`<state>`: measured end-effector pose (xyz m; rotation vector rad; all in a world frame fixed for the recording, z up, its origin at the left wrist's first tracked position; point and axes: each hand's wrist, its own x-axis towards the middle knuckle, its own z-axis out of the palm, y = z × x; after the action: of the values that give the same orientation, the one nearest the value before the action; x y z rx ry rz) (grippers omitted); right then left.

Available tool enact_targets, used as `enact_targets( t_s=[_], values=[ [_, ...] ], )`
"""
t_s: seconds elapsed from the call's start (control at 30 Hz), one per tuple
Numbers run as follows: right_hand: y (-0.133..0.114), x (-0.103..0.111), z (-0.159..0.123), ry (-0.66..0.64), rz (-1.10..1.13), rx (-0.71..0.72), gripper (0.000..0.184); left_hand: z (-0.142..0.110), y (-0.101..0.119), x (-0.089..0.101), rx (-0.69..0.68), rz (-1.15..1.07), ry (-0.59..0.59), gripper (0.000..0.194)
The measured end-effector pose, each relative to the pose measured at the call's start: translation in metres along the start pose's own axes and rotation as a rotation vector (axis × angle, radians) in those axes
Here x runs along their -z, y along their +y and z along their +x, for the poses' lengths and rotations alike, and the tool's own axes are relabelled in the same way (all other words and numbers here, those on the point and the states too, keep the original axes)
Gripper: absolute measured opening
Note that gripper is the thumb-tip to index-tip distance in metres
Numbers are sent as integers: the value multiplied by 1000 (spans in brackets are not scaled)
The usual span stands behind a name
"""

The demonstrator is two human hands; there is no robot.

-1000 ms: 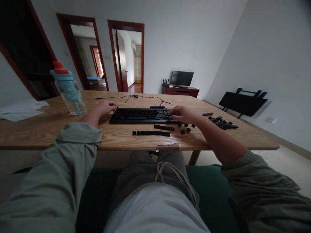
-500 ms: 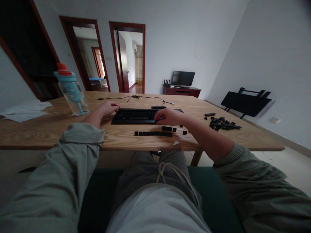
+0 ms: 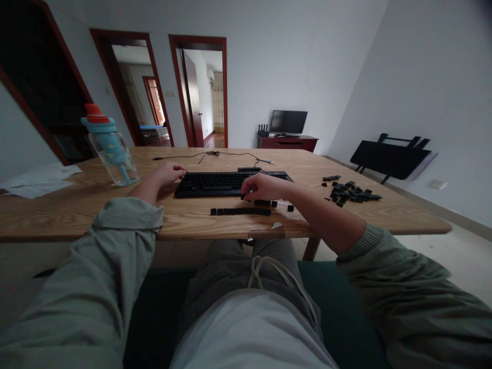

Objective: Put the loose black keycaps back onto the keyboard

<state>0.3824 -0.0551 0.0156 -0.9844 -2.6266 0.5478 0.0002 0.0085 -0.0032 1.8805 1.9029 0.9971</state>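
Observation:
A black keyboard [image 3: 215,185] lies on the wooden table in front of me. At its far left corner, my left hand [image 3: 169,174] has its fingers closed on the keyboard's edge. My right hand [image 3: 258,186] is over the front right part of the keyboard, pinching a small black keycap [image 3: 243,197] between thumb and fingers. Nearer to me, a straight row of black keycaps [image 3: 240,211] lies parallel to the keyboard. A shorter group of keycaps [image 3: 263,203] sits just below my right hand, with a single keycap [image 3: 290,208] to its right.
A heap of loose black keycaps [image 3: 353,193] lies on the table's right side. Behind the keyboard runs a thin black cable [image 3: 213,153]. On the left stand a clear bottle with a blue and red lid [image 3: 111,146] and white tissues [image 3: 36,180].
My right hand has come slightly toward me and left, and the keycap in its fingers now shows in front of the keyboard. My left hand stays at the corner.

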Motion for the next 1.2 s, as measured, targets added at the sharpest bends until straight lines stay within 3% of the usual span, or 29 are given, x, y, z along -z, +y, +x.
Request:
enact_targets(
  t_s=[0.23,0.43,0.57,0.67,0.8,0.9,1.0,1.2],
  values=[
    [-2,2,0,-75,-43,-4,14,0,4,-2,4,-18,14,24],
    [0,3,1,61,86,-8,20,-4,7,-2,23,-57,18,19],
    [5,21,-7,176,252,-13,27,-4,7,-2,46,-68,17,20],
    [20,46,-30,275,289,-78,30,-4,9,-2,49,-66,21,19],
    [60,69,-67,380,192,-303,32,-6,10,0,17,-41,4,21],
    [92,67,-82,360,103,-432,35,-6,6,1,5,-25,3,23],
    [111,56,-84,311,68,-402,34,-3,1,2,11,-10,11,24],
    [117,48,-79,262,-56,-394,32,0,0,2,16,-19,-16,24]
  ],
)
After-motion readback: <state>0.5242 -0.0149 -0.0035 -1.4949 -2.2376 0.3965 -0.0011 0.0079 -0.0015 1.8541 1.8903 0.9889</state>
